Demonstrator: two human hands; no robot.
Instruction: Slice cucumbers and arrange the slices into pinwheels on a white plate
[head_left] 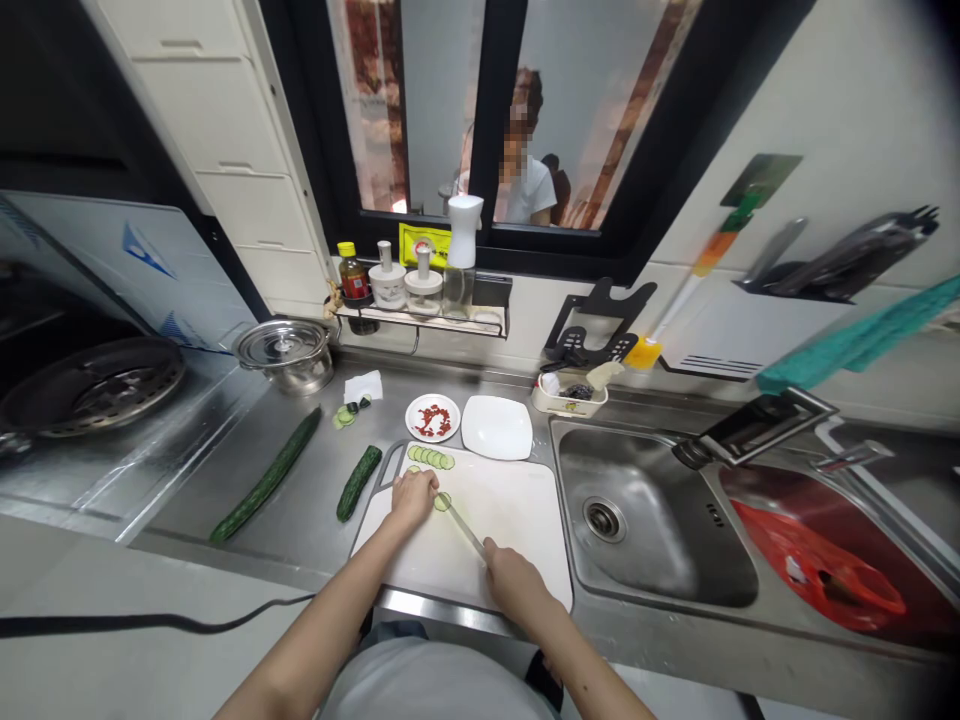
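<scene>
"Right hand (517, 580) first: how is it set?"

"It is curled closed round the grip of a long, straight, silvery metal knife (466, 530), over the near right part of a rectangular white cutting board (525, 500) with rounded corners. The blade slants away toward the board's middle."

"And the left hand (415, 498)?"

"Its fingers are bent and bunched downward over the left part of the board. They cover what lies beneath, so whether it has hold of anything cannot be told."

"How does the cucumber look?"

"One thin, round, pale green cucumber slice (442, 502) with a darker green rim lies on the board, at the knife's tip and just beside the left fingertips. A row of overlapping, pale green, dark-rimmed cucumber slices (431, 457) runs along the board's far left edge."

"Any bigger pieces?"

"Both are left of the board, on the grey steel counter (311, 520). Near it lies a short, thick, bumpy, dark green cucumber piece (358, 484); farther left, a long, slender, dark green cucumber (270, 478)."

"Past the board?"

"Just beyond its far edge, a round white plate (411, 418) holds small red bits (435, 422), with a squarish white plate (497, 428) beside it. Right of the board is a rectangular stainless steel sink (660, 520)."
</scene>
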